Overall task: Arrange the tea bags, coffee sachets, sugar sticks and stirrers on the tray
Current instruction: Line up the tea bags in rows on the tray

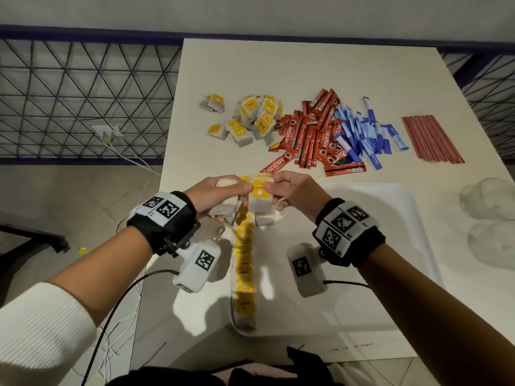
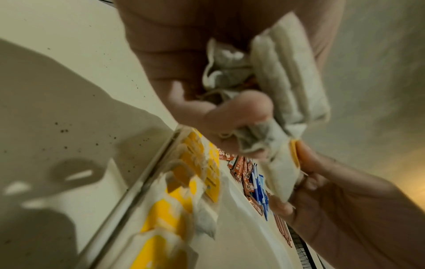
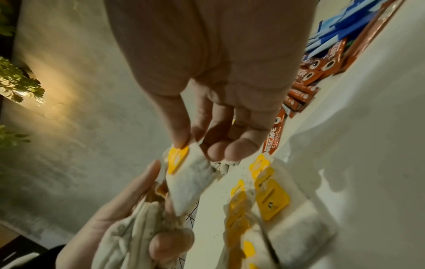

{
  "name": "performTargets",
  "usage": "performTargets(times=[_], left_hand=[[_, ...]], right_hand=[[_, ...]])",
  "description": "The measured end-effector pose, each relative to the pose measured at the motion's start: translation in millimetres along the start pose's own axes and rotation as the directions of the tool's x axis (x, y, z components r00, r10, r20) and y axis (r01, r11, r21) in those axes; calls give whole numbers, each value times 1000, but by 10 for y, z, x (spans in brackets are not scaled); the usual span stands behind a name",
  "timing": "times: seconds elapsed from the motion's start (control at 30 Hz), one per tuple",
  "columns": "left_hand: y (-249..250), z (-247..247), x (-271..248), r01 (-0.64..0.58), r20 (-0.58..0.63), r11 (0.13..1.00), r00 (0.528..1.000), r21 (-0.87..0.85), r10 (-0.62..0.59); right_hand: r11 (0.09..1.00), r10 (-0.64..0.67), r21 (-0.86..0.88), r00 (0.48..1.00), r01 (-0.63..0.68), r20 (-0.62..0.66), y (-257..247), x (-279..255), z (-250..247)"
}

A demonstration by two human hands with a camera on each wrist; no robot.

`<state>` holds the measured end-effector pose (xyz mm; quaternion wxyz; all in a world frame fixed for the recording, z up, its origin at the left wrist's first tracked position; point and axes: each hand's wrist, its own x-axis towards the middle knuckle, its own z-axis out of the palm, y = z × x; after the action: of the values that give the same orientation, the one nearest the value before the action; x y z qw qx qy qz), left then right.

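A single white paper tea bag with a yellow tag [image 1: 259, 200] is pinched at its tagged end between thumb and forefinger of the right hand [image 1: 295, 193]. The thumb of the left hand [image 1: 220, 195] touches the same tag. The remaining left fingers [image 2: 239, 107] are curled round a clutch of spare white tea bags [image 2: 289, 76].

Just below the fingertips, a single-file row of yellow-tagged tea bags [image 1: 245, 268] is laid along the left edge of the white plastic tray [image 1: 395, 207]. Beyond the fingers, loose on the white table [image 1: 306, 68], lie more tea bags [image 1: 250, 118], red coffee sachets [image 1: 312, 132], blue sugar sticks [image 1: 365, 129] and reddish stirrers [image 1: 432, 139].

Step judged in hand: one bag being passed to the right hand for the far end of the row.

To be done well: the bag is best freed fully from the clutch, so no string drags a neighbour out. It should be lowered tag-up, overlapped as its neighbours are, and released only once flat.
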<state>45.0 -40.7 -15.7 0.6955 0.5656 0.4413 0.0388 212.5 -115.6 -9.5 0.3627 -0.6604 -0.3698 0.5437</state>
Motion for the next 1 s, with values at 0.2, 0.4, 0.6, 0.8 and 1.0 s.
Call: performTargets(times=[0.2,0.4,0.6,0.8,1.0], left_hand=[[-61,-31,-19,58,-53,998,997,-4,-58],[-67,-65,-65,138,-63,988,988,-69,-142],[-97,-94,-87,151,-82,988,985,-37,-154],[-111,-104,-98,150,-92,989,985,15,-148],[-81,-88,-127,162,-106,987,981,8,-160]], right_hand=[[995,23,-96,999,-26,-37,112,-84,-108],[968,52,-244,998,-57,-27,344,-120,-104],[970,140,-199,990,-137,1,449,-104,49],[971,135,-180,983,-156,-124,470,-5,83],[971,163,-149,973,-189,-166,530,68,108]])
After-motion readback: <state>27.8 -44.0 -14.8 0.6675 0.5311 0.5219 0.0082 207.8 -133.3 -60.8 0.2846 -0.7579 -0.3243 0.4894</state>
